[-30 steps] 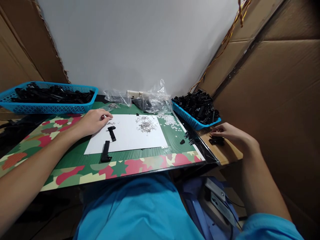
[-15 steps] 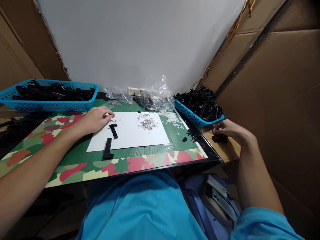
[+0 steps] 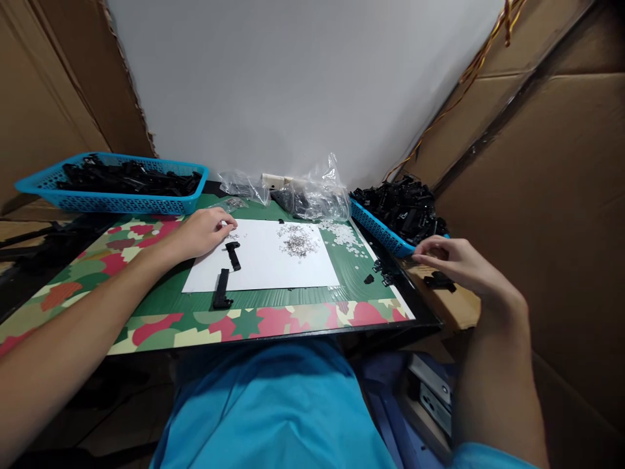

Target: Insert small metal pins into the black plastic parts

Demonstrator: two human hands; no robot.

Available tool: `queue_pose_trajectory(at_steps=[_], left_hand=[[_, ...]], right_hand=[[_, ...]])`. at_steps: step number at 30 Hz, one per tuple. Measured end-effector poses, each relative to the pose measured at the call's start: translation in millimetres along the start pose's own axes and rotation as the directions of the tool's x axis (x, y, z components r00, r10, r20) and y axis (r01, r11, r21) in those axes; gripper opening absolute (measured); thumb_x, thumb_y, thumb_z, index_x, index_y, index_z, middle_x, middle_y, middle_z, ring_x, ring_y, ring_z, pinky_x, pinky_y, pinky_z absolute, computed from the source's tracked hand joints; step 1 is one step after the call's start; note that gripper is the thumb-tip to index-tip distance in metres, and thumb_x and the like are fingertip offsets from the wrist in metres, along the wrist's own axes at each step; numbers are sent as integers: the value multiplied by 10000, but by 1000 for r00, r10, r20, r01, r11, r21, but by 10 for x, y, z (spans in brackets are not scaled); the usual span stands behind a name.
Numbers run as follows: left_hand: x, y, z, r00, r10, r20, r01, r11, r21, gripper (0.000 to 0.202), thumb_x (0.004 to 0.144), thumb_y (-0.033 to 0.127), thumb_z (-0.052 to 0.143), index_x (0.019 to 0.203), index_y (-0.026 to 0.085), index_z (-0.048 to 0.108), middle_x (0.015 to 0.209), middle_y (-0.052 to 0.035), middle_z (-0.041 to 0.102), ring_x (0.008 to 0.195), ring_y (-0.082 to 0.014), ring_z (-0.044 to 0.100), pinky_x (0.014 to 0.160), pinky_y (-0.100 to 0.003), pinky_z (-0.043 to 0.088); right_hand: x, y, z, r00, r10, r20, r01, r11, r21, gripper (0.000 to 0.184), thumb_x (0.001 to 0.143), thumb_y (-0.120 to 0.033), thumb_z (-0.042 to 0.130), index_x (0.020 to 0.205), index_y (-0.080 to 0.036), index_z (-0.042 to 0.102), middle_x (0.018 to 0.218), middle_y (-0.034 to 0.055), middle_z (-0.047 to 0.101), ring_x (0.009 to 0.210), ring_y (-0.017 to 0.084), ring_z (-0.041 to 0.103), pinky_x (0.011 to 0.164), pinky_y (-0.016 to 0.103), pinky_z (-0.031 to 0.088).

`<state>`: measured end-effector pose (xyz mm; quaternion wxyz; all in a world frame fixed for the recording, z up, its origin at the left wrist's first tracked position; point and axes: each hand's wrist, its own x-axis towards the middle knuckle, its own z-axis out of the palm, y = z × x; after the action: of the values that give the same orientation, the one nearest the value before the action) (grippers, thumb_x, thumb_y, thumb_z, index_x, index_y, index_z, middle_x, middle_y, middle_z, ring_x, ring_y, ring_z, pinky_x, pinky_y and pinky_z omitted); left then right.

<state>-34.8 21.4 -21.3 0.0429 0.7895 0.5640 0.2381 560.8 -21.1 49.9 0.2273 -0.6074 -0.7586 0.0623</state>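
Observation:
My left hand [image 3: 208,231] rests at the left edge of the white sheet [image 3: 263,277], fingers curled and thumb near the index, beside a few tiny metal pieces [image 3: 236,236]. What it holds, if anything, is too small to make out. Just below it lie two black plastic parts, a shorter one [image 3: 234,257] on the sheet and a longer L-shaped one [image 3: 221,290] across its front edge. My right hand [image 3: 454,264] hovers by the near corner of the right blue basket [image 3: 378,229], thumb and fingers pinched. Under it, black parts [image 3: 439,281] lie on cardboard.
A pile of small metal pieces [image 3: 299,241] and scattered white discs [image 3: 342,236] lie right of centre. Clear plastic bags [image 3: 317,198] stand at the back. A second blue basket [image 3: 122,203] holds black parts at left. Cardboard walls [image 3: 537,163] close in the right side.
My right hand has moved left, off the black parts on the cardboard, towards the board. The left hand stays in place. The whole view has shifted slightly.

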Motion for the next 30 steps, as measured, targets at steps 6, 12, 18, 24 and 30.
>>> queue_pose_trajectory(at_steps=[6,12,18,24,30], left_hand=[[-2,26,-30,1000,5,19,-5,1000,8,420,993,445,513,1102,182,822,1206,-129,780,999,-283,720,893,-382,534],[12,-43,-17,1000,13,0,-13,1000,4,379,999,401,551,1142,178,822,1212,-126,775,1002,-270,713,918,-389,535],[-11,-7,-47,1000,20,-18,-20,999,-27,338,992,326,573,1138,156,826,1164,-138,777,984,-262,698,905,-394,507],[-42,150,-201,999,-12,44,21,978,-210,301,952,433,688,990,173,834,892,-86,737,755,-187,618,694,-334,427],[-94,190,-326,978,4,206,55,958,-281,390,877,571,788,965,194,836,641,-14,595,583,-138,474,574,-314,312]], right_hand=[[406,-1277,543,853,-458,250,391,878,277,233,1024,-440,689,945,-242,783,1053,79,723,852,210,627,752,364,493],[689,-2090,1233,569,-718,400,542,694,474,137,1002,-301,720,990,-201,813,1064,73,729,895,192,644,788,328,479],[899,-2356,1516,441,-784,436,552,621,557,139,987,-278,734,1008,-202,849,1049,69,770,833,178,640,767,321,474],[973,-2315,1504,499,-770,397,522,633,572,178,980,-338,759,1015,-191,854,1026,76,799,838,182,653,738,309,461],[867,-2243,1586,480,-772,417,489,630,604,143,905,-309,836,1003,-207,851,999,52,813,826,184,647,748,311,454]])
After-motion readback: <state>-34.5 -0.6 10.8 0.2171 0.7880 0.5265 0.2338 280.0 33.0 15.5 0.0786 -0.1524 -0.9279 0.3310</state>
